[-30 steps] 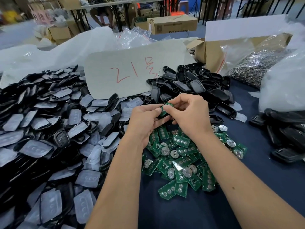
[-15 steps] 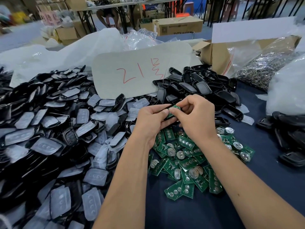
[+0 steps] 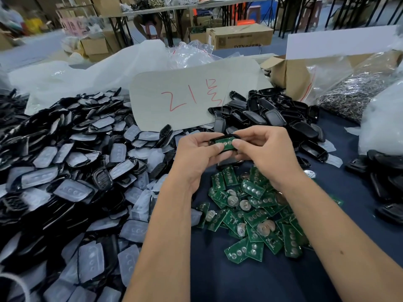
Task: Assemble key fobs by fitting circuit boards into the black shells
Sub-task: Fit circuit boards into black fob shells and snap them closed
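Both hands hold one black shell (image 3: 226, 137) above the table, with a green circuit board (image 3: 225, 142) lying inside it, its round contacts facing up. My left hand (image 3: 196, 155) grips the shell's left end, thumb on the board. My right hand (image 3: 266, 153) grips the right end, thumb pressing the board's right side. Below the hands lies a loose heap of green circuit boards (image 3: 255, 216) with coin-cell holders. A large pile of black shells with grey rubber pads (image 3: 65, 182) fills the left side.
A second pile of empty black shells (image 3: 277, 118) lies behind the hands. A white card with red writing (image 3: 185, 99) leans at the back. A cardboard box with a bag of metal rings (image 3: 353, 92) stands far right. More black shells (image 3: 388, 184) lie at the right edge, on the dark blue cloth (image 3: 239, 280).
The shell has turned face up in my hands, so the green board inside it now shows plainly. Both thumbs have moved onto the board.
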A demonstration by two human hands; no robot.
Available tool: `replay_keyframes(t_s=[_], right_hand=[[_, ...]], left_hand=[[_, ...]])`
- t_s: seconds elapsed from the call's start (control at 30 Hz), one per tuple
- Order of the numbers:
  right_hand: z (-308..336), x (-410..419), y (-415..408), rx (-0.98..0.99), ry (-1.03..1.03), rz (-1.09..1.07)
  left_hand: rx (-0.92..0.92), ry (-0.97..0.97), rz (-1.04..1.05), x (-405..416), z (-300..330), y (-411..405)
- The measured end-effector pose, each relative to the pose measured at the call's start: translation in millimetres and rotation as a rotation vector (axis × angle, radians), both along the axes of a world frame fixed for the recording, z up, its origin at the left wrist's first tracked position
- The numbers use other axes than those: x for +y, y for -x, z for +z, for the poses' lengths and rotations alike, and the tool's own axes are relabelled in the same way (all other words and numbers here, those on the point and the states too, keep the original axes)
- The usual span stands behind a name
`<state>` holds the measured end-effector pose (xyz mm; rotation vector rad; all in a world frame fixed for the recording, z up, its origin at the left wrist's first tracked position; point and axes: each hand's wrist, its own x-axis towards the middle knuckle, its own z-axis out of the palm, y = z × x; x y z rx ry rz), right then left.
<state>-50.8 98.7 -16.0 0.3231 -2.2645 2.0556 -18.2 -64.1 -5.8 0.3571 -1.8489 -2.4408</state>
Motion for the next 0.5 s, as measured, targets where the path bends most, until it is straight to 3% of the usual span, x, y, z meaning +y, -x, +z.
replay_keyframes(t_s=[0.17, 0.3, 0.4, 0.5], right_hand=[[8.8, -29.6, -3.7, -0.032, 0.208, -0.064], [15.2, -76.7, -9.2, 0.059, 0.135, -0.036], [17.0, -112.0, -20.0, 0.282, -0.102, 0.035], [14.3, -145.5, -33.0, 0.594, -0.568, 0.207]], left_hand=[[0.052, -0.142, 0.167, -4.3, 11.5, -3.9], [0.079, -0.138, 0.343, -31.5, 25.7, -13.5], [0.159, 0.007, 0.566, -71.2, 37.3, -26.3], [0.164, 0.194, 0.814, -107.6, 42.0, -36.0]])
